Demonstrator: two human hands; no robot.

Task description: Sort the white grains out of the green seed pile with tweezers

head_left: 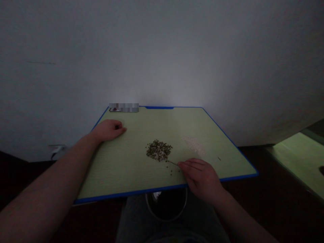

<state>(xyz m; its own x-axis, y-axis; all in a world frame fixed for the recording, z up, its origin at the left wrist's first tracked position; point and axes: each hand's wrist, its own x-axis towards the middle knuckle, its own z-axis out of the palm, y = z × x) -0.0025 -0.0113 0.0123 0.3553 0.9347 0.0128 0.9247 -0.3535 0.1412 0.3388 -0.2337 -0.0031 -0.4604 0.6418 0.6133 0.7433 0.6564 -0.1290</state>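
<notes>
My right hand pinches a thin stick, its tip at the lower right edge of a pile of small brownish-green grains, which could be seeds or beads. A few loose grains lie apart, below that tip. Beyond the right hand is a scatter of pale, fine grains. My left hand rests curled at the left side of the table, away from the pile. A dark spot shows inside its fingers, and whether it holds anything is hidden.
The pale green table has a blue rim and stands against a grey wall. A blurred-out flat object lies at the far left corner. A small brown sliver lies at right. Below the near edge sits a round container at my lap.
</notes>
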